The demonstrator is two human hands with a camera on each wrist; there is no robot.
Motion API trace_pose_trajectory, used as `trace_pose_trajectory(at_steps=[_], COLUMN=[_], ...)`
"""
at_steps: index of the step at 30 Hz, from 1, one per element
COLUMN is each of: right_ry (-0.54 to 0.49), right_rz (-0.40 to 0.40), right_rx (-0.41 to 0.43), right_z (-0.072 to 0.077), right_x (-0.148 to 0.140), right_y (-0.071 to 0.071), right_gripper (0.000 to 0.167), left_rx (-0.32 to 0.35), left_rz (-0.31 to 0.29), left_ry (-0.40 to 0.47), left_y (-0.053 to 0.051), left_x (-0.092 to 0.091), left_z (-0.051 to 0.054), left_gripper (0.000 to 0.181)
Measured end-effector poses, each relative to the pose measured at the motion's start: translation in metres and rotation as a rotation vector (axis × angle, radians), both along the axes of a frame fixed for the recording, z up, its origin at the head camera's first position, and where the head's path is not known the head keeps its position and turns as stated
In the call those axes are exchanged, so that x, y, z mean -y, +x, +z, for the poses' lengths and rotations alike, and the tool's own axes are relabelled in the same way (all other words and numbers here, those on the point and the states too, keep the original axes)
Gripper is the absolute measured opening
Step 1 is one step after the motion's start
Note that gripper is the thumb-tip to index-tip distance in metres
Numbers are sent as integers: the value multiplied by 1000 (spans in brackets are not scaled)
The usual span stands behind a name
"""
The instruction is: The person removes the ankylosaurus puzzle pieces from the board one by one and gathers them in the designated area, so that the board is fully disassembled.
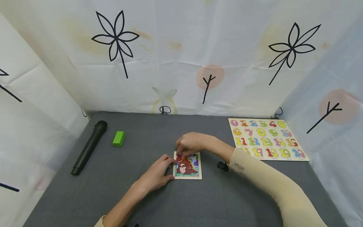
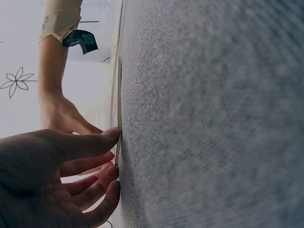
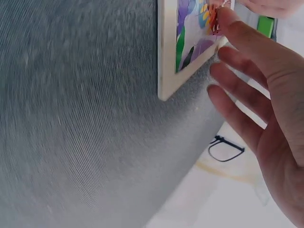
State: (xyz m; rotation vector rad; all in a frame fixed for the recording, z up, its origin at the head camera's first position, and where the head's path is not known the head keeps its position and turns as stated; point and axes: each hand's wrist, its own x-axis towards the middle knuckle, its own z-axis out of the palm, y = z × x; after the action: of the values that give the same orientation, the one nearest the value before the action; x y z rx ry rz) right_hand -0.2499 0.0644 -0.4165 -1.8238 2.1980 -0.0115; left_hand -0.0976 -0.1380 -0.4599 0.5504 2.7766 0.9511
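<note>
A small jigsaw puzzle board (image 1: 187,177) with a pale wooden border lies flat on the grey table; its picture shows a red-brown dinosaur. My left hand (image 1: 157,172) grips the board's left side, thumb near the lower corner and fingers higher up, as the left wrist view (image 2: 71,166) also shows. From above, my right hand (image 1: 192,142) reaches over the top edge. Its thumb (image 3: 232,23) and index finger pinch at a puzzle piece (image 1: 179,159) around the dinosaur's head. The fingers partly cover that piece, and its outline is hidden.
A number puzzle board (image 1: 267,138) lies at the back right. On the left are a black microphone (image 1: 89,148) and a green block (image 1: 118,138). A dark device (image 1: 223,166) sits under the right wrist. Patterned white cloth (image 1: 181,47) walls the table's back and sides.
</note>
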Motion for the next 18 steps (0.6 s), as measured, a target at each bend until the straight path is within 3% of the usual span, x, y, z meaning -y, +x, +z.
trace_pose_trajectory(at_steps=[1,3,4,5,6,10,12,13,15,18], right_ry=[20,60,79,94,113,167,194,203,221,236], right_rz=[14,34,43,49,52,40,23,16,2,-10], right_rx=[-49,-127,-153,-161,-170,-154,-134,-120,-89,-48], right_z=[1,3,5,6,7,11,12,12,12,12], right_x=[0,0,0,1,3,13,18,20,23,26], right_y=[1,3,4,4,4,3,1,0,-2,-4], right_gripper=[27,28,30,30,31,28,23,21,17,14], left_rx=[-11,-46,-48,-25,-30,-19,-48,-53,-68,-39], left_rz=[-6,-6,-5,8,13,9,-2,-10,-11,5], left_ry=[-3,17,13,10,11,-8,-17,-19,-24,-26], left_y=[0,-3,-3,-1,-3,-4,-5,-3,-1,6], left_x=[1,3,3,2,3,4,5,4,3,-3], left_z=[-1,-13,-13,-7,-13,-13,-18,-12,-10,9], left_gripper=[45,45,45,46,47,47,48,48,47,47])
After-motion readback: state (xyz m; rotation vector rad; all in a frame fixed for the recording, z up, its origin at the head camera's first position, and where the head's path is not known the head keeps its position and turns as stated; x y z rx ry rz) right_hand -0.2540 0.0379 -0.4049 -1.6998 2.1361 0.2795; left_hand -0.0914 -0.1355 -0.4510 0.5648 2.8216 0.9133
